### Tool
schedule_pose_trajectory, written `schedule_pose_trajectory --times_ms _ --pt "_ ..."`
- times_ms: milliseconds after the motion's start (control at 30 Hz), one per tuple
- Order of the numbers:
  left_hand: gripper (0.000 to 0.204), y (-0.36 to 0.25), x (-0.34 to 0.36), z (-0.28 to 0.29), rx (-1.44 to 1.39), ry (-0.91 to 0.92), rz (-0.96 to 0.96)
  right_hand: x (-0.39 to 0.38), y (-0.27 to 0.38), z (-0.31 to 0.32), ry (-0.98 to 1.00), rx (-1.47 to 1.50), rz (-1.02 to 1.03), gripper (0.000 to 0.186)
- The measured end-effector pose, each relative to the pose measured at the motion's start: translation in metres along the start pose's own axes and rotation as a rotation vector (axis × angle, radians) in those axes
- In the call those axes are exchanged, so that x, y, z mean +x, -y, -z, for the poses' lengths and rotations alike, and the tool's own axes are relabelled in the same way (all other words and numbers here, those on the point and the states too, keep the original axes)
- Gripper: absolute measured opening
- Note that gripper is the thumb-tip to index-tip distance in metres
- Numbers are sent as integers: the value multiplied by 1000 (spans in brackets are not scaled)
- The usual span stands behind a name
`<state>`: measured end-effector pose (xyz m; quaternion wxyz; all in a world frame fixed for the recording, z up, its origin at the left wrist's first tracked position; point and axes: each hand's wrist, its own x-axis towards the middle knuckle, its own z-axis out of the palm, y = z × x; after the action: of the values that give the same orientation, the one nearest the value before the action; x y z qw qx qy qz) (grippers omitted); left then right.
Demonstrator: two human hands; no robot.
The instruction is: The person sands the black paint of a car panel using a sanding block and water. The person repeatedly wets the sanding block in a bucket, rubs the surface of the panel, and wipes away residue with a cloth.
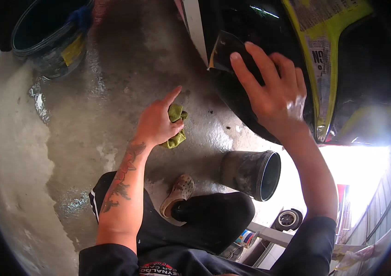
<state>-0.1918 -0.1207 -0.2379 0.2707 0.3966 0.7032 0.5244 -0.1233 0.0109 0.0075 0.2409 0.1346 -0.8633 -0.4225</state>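
A wet grey concrete floor (112, 73) fills most of the view, darker and shinier where water lies on it; a glossy black car body panel (250, 92) curves across the upper right, partly masked with yellow tape and paper (329, 69); a large dark bucket (50, 34) with a yellow label stands at the upper left, well apart from the hands; a smaller dark bucket (253, 174) lies tipped on its side on the floor below the panel, its mouth turned to the right; a knee in black trousers and a spotted clog (177, 193) are seen just beside it.

The right hand (276, 94) is laid flat with fingers spread against the panel, and a dark sheet of sanding paper (225, 53) is pressed under the fingertips; nothing is gripped, the sheet is only held down against the black surface.

The left hand (158, 124), on a tattooed forearm, is closed around a crumpled green cloth (177, 126), with the forefinger stretched out; hand and cloth are held over the floor, left of the panel.
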Motion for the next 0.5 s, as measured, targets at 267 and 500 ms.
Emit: schedule_pose_trajectory --times_ms 267,500 --pt "85 2 4 2 13 42 19 40 0 -18 104 -7 -130 48" --pt "86 3 5 6 48 17 -2 11 -6 -34 89 74 -85 38"
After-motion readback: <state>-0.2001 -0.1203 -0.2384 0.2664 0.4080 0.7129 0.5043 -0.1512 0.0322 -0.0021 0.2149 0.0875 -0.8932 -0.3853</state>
